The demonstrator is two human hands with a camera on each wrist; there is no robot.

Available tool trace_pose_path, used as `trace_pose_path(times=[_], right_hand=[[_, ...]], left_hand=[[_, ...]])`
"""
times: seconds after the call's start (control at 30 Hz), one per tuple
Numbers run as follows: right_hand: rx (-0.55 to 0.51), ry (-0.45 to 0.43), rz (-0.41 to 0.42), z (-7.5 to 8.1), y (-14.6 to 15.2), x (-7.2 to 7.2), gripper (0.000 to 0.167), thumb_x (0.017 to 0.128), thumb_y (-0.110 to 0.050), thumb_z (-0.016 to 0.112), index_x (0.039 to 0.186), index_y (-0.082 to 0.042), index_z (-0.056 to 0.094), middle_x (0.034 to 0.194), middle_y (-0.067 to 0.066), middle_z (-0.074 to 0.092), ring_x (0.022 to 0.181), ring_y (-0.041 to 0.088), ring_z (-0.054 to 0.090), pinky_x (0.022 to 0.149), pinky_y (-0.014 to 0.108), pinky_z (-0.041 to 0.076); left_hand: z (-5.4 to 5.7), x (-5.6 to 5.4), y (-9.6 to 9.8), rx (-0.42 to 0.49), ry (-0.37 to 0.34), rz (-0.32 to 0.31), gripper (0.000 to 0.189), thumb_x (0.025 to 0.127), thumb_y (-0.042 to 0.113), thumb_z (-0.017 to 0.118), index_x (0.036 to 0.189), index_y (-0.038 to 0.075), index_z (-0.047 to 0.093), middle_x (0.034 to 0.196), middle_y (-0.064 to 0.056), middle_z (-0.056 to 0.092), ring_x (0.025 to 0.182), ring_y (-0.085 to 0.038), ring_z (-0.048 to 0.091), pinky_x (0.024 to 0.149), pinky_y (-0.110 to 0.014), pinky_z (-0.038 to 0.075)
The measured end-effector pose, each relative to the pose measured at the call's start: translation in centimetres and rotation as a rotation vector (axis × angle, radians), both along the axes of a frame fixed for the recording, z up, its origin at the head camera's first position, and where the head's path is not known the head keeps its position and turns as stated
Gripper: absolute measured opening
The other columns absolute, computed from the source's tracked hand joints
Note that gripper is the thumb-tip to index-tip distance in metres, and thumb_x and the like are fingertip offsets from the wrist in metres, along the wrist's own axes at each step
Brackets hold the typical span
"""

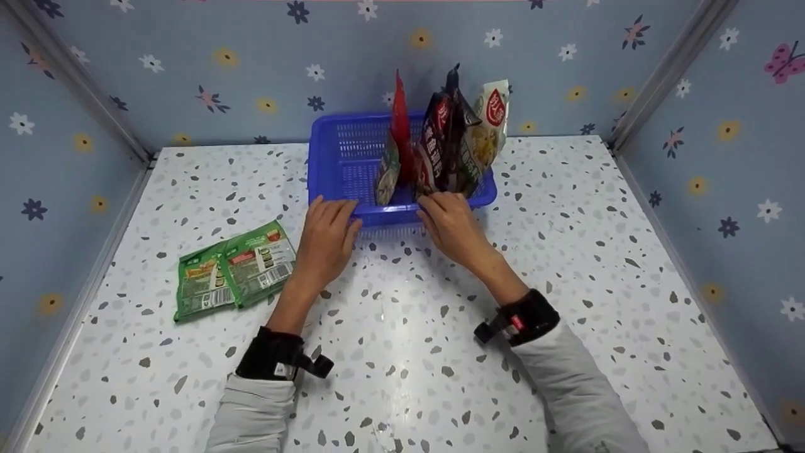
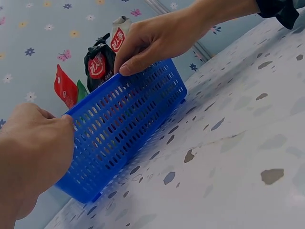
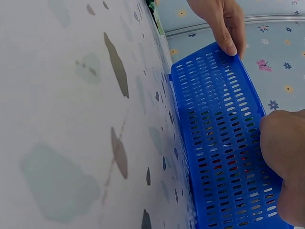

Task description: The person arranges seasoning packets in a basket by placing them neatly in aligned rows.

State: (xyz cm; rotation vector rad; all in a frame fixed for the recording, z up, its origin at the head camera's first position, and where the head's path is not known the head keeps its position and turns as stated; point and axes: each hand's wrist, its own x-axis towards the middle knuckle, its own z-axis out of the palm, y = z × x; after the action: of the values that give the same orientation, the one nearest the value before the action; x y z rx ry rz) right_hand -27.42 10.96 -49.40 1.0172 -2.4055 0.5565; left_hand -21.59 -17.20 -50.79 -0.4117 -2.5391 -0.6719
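A blue plastic basket (image 1: 327, 170) with slotted walls stands at the back of the table. My left hand (image 1: 327, 236) grips its near rim at the left corner, fingers over the edge and thumb on the outer side. Farther right on the same rim, my right hand (image 1: 454, 226) holds on in the same way, thumb outside, as the left wrist view shows. Inside the basket, several food packets stand upright: a red packet (image 1: 401, 126), a small packet (image 1: 387, 173), a dark packet (image 1: 434, 145) and a pale packet (image 1: 490, 129) with a red logo.
Two green packets (image 1: 261, 264) lie overlapping on the speckled white table (image 1: 390, 352), left of my left hand. Flower-patterned walls (image 1: 251, 69) enclose the table at the back and both sides; the basket is close to the back one.
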Motion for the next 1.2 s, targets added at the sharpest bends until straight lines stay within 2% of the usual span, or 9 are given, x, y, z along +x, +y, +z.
trace_pose_path(times=[0.2,0.33,0.47,0.67,0.77,0.9,1.07,1.2], right_hand=[[-0.004,0.009,0.003,0.0,-0.1,-0.1,0.032,0.119,-0.02,0.058,0.132,0.002,0.076,0.118,0.017,0.079,0.108,0.035,0.074,0.097,0.05,0.056],[-0.009,0.01,0.004,0.0,-0.3,-0.2,0.032,0.119,-0.02,0.057,0.131,0.003,0.076,0.117,0.017,0.079,0.108,0.036,0.074,0.097,0.05,0.056],[-0.011,0.003,-0.001,0.0,-0.3,-0.1,0.033,0.119,-0.021,0.058,0.131,0.003,0.076,0.119,0.017,0.079,0.111,0.036,0.073,0.099,0.05,0.056],[-0.014,0.007,-0.008,-0.1,-0.2,0.0,0.032,0.119,-0.022,0.058,0.132,0.002,0.076,0.12,0.017,0.079,0.111,0.035,0.073,0.099,0.049,0.056],[-0.016,0.01,-0.007,-0.2,-0.2,0.0,0.032,0.119,-0.021,0.058,0.132,0.002,0.076,0.119,0.017,0.079,0.111,0.035,0.073,0.099,0.049,0.055],[-0.014,-0.001,-0.007,-0.2,-0.2,0.0,0.033,0.119,-0.022,0.057,0.132,0.003,0.076,0.119,0.017,0.079,0.11,0.036,0.073,0.1,0.05,0.056],[-0.001,-0.008,-0.014,-0.1,-0.2,0.1,0.033,0.12,-0.023,0.056,0.133,0.002,0.075,0.119,0.017,0.078,0.111,0.036,0.073,0.102,0.05,0.056],[0.0,0.005,-0.008,-0.1,-0.2,0.1,0.033,0.119,-0.021,0.056,0.134,0.002,0.074,0.119,0.017,0.078,0.11,0.036,0.073,0.1,0.05,0.055]], left_hand=[[0.6,1.4,-1.5,0.026,-0.045,-0.051,0.053,0.116,0.024,0.064,0.163,0.0,0.057,0.164,-0.021,0.061,0.162,-0.042,0.049,0.145,-0.057,0.023],[0.7,3.0,-3.4,0.058,-0.036,-0.039,0.056,0.115,0.024,0.067,0.164,0.0,0.055,0.167,-0.021,0.058,0.164,-0.042,0.046,0.143,-0.055,0.029],[0.7,4.5,-6.0,0.072,-0.015,0.009,0.057,0.113,0.022,0.07,0.163,-0.001,0.055,0.166,-0.023,0.058,0.161,-0.044,0.049,0.138,-0.057,0.036],[0.3,7.0,-9.7,0.094,-0.071,0.144,0.059,0.112,0.02,0.072,0.164,-0.001,0.052,0.164,-0.028,0.057,0.158,-0.048,0.049,0.133,-0.063,0.04],[-0.1,8.0,-11.1,0.099,-0.096,0.22,0.06,0.11,0.019,0.074,0.16,-0.007,0.053,0.16,-0.033,0.057,0.155,-0.053,0.05,0.131,-0.068,0.04],[-0.4,9.2,-12.4,0.074,-0.126,0.351,0.063,0.106,0.024,0.079,0.151,-0.015,0.057,0.151,-0.039,0.06,0.145,-0.058,0.054,0.123,-0.072,0.045],[-1.0,10.0,-13.5,0.057,-0.157,0.507,0.07,0.102,0.031,0.083,0.136,-0.026,0.062,0.138,-0.047,0.062,0.131,-0.065,0.058,0.11,-0.076,0.05],[-1.4,10.2,-13.8,0.046,-0.187,0.558,0.074,0.1,0.039,0.085,0.117,-0.031,0.066,0.128,-0.053,0.062,0.117,-0.069,0.058,0.096,-0.079,0.052]])
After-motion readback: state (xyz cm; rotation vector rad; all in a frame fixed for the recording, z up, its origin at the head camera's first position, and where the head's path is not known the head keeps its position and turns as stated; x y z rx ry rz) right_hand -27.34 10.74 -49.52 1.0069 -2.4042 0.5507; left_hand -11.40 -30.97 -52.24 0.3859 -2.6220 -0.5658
